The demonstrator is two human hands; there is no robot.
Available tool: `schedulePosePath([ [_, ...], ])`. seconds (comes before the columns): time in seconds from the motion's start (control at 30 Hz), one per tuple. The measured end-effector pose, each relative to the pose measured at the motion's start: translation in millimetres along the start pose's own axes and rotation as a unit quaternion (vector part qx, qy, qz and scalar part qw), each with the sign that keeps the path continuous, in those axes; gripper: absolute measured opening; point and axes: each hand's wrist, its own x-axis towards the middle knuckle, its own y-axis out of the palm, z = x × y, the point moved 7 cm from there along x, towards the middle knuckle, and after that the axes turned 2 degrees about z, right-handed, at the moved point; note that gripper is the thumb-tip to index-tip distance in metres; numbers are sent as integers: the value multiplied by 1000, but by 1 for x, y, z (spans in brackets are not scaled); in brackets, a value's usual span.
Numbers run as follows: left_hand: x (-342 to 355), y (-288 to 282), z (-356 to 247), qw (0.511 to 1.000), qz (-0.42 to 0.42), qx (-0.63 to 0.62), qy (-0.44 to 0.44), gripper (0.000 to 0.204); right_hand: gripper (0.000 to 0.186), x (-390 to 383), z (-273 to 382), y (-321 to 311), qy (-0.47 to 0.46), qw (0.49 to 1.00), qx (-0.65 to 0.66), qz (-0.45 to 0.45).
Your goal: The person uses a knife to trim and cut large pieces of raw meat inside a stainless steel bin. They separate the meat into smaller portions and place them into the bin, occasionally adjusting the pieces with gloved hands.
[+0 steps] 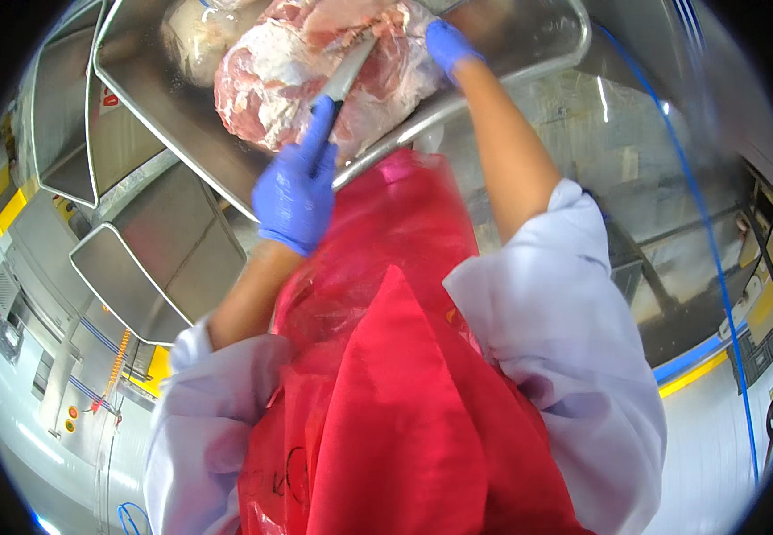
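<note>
Both bare forearms reach far from the near edge, white sleeves pushed up past the elbows. The left hand [297, 192], in a blue glove, is fisted in a closed grip, index finger extended. The right hand [447, 45], also blue-gloved, lies farther off, fingers curled downward.

Both the left hand [295, 192] and the right hand [447, 45] wear bright blue gloves. The knife [343, 78] has a black handle and a silvery blade. The meat [266, 89] is pink-red, marbled with white fat. The tray [181, 125] beneath the meat is dull grey steel. Below the tray, the apron [386, 383] is translucent red over white sleeves [556, 339].
</note>
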Motion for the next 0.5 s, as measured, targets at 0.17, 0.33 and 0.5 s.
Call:
schedulePosePath([
  [0.17, 10, -89, -34, 990, 134, 19, -34, 49, 58, -3, 8, -3, 13, 1000, 17, -19],
  [0.33, 17, -123, -35, 992, 116, -7, -39, 46, 58, 30, -43, 2, 27, 999, 17, -33],
  [0.5, 55, -126, -40, 972, 192, -47, -125, 41, 56, 22, -31, -6, 25, 997, -11, -65],
])
